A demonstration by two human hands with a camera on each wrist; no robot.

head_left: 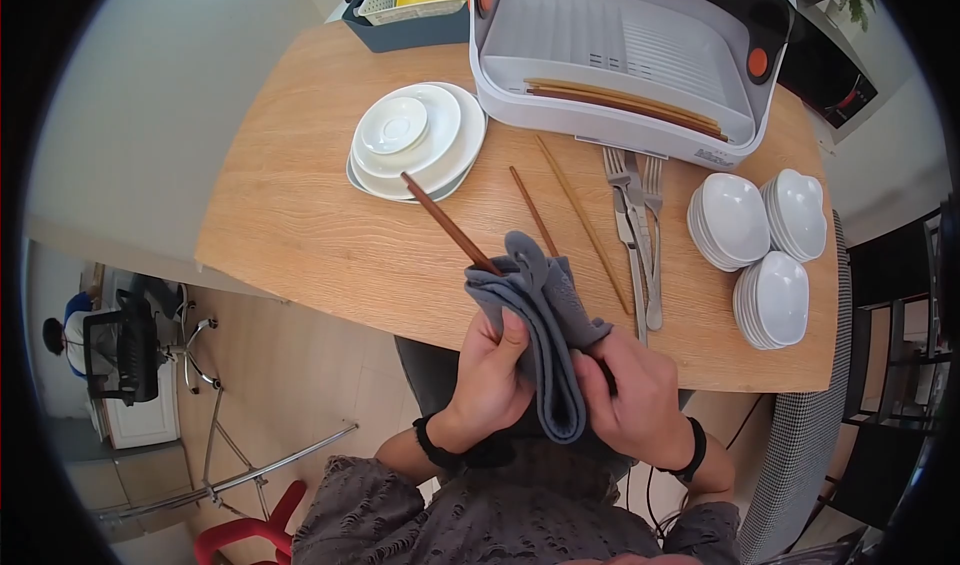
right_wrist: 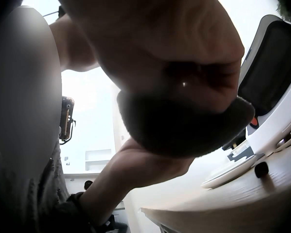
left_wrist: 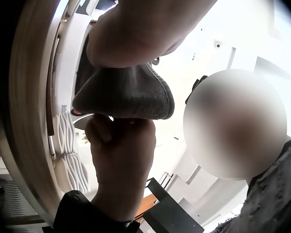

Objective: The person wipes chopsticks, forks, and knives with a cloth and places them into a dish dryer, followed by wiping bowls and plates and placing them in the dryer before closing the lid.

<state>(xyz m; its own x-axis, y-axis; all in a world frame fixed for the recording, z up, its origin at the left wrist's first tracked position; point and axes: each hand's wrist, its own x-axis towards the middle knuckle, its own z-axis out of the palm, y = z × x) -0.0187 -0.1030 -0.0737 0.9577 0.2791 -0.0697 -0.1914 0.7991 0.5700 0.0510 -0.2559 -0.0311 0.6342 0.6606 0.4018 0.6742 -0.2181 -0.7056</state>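
A folded grey cloth (head_left: pixel 550 345) is held up between both hands, over the table's front edge. Out of its upper left end stick dark brown chopsticks (head_left: pixel 447 222); their lower part is hidden in the folds. My left hand (head_left: pixel 490 377) grips the cloth from the left, thumb on top. From the right, my right hand (head_left: pixel 632 393) holds the cloth's other side with curled fingers. Both wrist views show the cloth (left_wrist: pixel 126 93) between the two hands. Beyond it, another brown chopstick (head_left: pixel 530 203) and a lighter one (head_left: pixel 585 223) lie on the table.
Stacked white plates (head_left: pixel 440 160) stand at the left. Forks and knives (head_left: pixel 640 225) lie right of the chopsticks, near white bowls (head_left: pixel 772 305) in several stacks. A white dish box (head_left: pixel 620 55) with chopsticks inside and a dark blue basin (head_left: pixel 420 35) stand at the back.
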